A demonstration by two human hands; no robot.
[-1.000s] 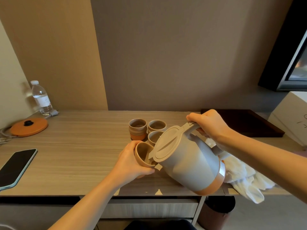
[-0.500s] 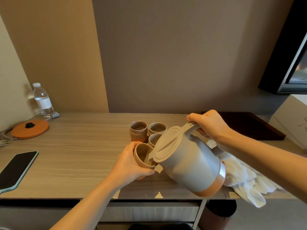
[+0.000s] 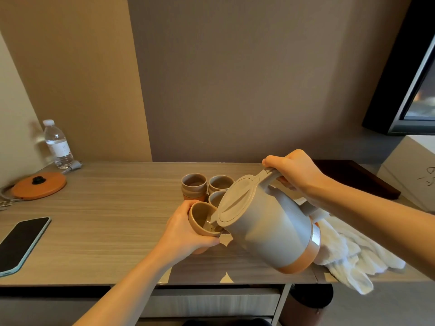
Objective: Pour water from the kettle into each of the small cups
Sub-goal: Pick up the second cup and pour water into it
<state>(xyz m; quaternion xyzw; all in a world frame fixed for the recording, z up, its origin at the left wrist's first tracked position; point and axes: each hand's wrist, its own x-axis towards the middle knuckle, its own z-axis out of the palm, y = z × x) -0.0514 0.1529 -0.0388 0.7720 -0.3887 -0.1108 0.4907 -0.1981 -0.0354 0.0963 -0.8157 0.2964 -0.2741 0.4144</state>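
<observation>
At the left edge of the frame a phone (image 3: pixel 22 244) lies on the tabletop (image 3: pixel 106 227); toward the centre our left hand (image 3: pixel 188 234) wraps closed around a small cup (image 3: pixel 203 218), tilted toward the spout; three more cups (image 3: pixel 207 187) stand just behind; right of centre our right hand (image 3: pixel 294 175) grips the handle of the tipped kettle (image 3: pixel 266 222); we judge the kettle heavy and best held by that handle, the cup light, hard and breakable.
</observation>
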